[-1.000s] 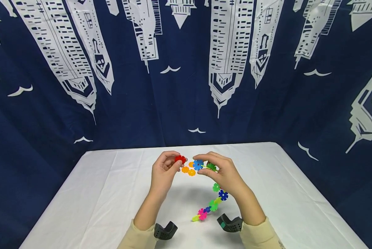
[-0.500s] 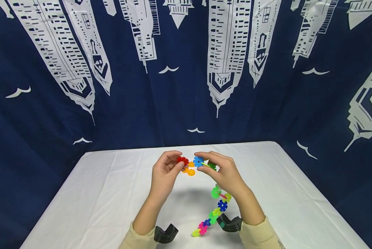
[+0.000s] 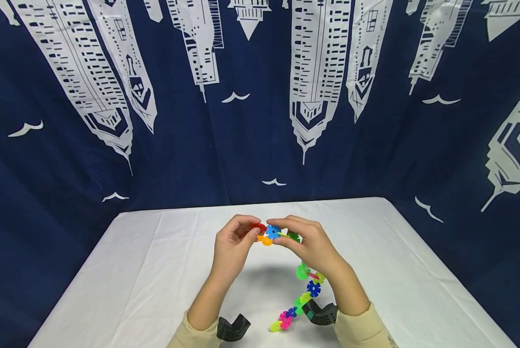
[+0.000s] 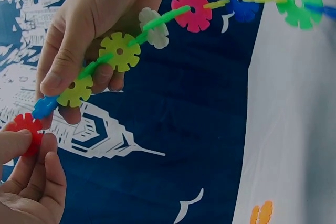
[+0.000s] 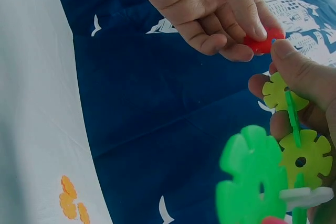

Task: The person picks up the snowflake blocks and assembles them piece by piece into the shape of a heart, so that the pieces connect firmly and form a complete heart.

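Observation:
Thumb and fingers of my left hand [image 3: 231, 246] pinch a red notched flower disc [image 4: 29, 132]. My right hand [image 3: 310, 239] grips a blue flower disc [image 3: 273, 232] at the end of a chain of interlocking discs. Red and blue meet at their edges in the left wrist view; how deeply their slots engage is hidden. From the right hand the chain runs through yellow-green discs [image 4: 119, 52], a whitish one [image 4: 154, 28] and a pink one [image 4: 191, 10]. Its lower part hangs towards the near side, past a dark blue disc [image 3: 314, 288] to a yellow end [image 3: 275, 326].
Loose orange discs [image 5: 68, 203] lie on the white-covered table [image 3: 164, 270], beyond the hands. A dark blue cloth [image 3: 225, 145] with white building prints stands behind it. Black wrist mounts [image 3: 234, 327] sit at both sleeves.
The hands have come together, bringing the red disc against the blue one. The hanging part of the chain has shifted lower, towards the near side.

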Tool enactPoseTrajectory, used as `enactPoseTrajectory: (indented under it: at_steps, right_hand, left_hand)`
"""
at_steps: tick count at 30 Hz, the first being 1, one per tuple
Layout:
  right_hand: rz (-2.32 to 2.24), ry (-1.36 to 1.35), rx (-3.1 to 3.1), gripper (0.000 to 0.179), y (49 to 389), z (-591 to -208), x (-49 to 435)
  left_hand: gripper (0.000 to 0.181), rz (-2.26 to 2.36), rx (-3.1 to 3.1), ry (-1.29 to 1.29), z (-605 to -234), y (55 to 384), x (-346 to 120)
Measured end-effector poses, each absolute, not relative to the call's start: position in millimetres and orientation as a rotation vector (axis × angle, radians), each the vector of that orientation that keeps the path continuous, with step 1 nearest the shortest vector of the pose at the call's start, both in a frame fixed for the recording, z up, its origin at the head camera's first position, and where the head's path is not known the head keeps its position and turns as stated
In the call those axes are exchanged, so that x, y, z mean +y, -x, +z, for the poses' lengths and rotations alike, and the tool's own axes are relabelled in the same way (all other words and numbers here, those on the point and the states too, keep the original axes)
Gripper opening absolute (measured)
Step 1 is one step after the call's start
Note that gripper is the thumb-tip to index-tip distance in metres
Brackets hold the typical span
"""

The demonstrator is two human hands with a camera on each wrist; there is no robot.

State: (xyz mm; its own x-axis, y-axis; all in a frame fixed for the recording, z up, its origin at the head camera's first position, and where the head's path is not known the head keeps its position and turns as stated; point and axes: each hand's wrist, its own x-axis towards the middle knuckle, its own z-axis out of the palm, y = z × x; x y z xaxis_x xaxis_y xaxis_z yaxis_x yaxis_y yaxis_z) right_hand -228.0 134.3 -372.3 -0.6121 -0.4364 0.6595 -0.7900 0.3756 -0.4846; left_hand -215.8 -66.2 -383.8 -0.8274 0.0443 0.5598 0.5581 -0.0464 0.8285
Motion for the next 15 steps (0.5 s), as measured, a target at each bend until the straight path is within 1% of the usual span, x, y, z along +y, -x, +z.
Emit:
enactPoseTrajectory:
  at_steps: [10, 15]
  right_hand:
    - [1.118, -1.090, -2.220, 0.038, 227.7, -370.4, 134.9]
    - [1.127, -1.065, -2.250, 0.040, 225.9, -369.4, 134.9]
  left_hand:
    - [0.013, -1.868, -1.844, 0.678, -383.4, 214.3, -64.2]
    - [0.014, -1.873, -1.800, 0.747, -384.2, 214.8, -65.6]
